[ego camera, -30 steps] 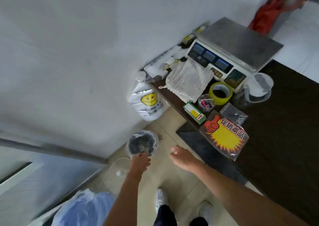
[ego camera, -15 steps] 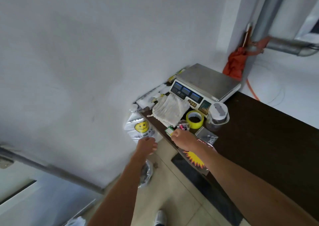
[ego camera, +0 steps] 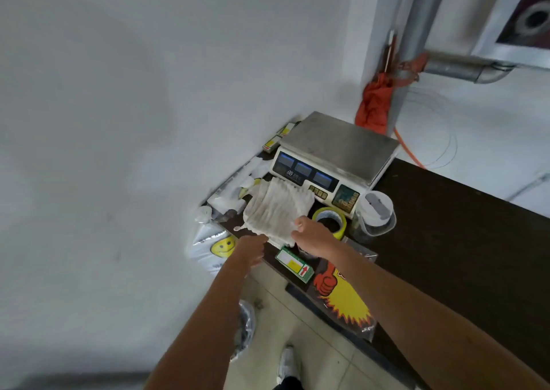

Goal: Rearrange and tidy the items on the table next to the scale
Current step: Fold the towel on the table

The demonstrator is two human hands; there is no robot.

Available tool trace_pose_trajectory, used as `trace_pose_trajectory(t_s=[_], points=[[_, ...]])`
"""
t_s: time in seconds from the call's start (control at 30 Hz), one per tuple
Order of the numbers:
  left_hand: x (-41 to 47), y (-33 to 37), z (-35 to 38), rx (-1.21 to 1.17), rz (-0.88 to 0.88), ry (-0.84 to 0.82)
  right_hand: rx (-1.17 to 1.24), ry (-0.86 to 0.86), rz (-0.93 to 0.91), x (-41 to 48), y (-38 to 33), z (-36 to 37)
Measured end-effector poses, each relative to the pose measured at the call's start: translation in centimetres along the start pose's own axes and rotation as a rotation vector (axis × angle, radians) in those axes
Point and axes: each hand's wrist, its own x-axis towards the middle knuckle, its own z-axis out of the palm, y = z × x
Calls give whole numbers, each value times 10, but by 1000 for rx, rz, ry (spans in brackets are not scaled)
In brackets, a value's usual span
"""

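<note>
A rumpled white cloth lies on the dark table in front of the scale, partly over its display. My right hand pinches the cloth's near right corner, thumb on top. At the cloth's near left edge my left hand touches the hem; its fingers are blurred and I cannot tell whether they grip. Beside my right hand sits a yellow tape roll. A green and white box lies at the table's near edge.
A lidded clear plastic jar stands right of the tape. A red and yellow promo sign packet overhangs the near edge. White plastic bags are piled by the wall, and a smiley-face bag hangs below the table corner. Small boxes sit behind the scale.
Both hands rose from near the floor bin to the table. The right hand moved from the green box to the cloth's corner, and the left came up to the cloth's edge.
</note>
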Motion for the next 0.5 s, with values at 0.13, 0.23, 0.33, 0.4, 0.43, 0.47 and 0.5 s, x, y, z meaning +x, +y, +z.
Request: trace_pose_trajectory(t_s=[0.13,0.23,0.33,0.4,0.43,0.47,0.5], points=[[35,6,-1,-12,-39,-43,95,51,66,29,-4,-1],[64,1,-5,-125,-120,-89,153,77,157,48,-3,5],[87,1,-4,-193,-166,-104,353,77,267,65,-7,10],[97,1,-2,-232,-181,-114,494,68,334,74,-10,13],[102,1,-1,-242,-187,-109,536,68,356,77,-12,14],[105,1,-1,-247,-185,-100,559,79,368,80,-13,14],[109,1,-1,-263,-188,-97,569,95,373,81,-14,14]])
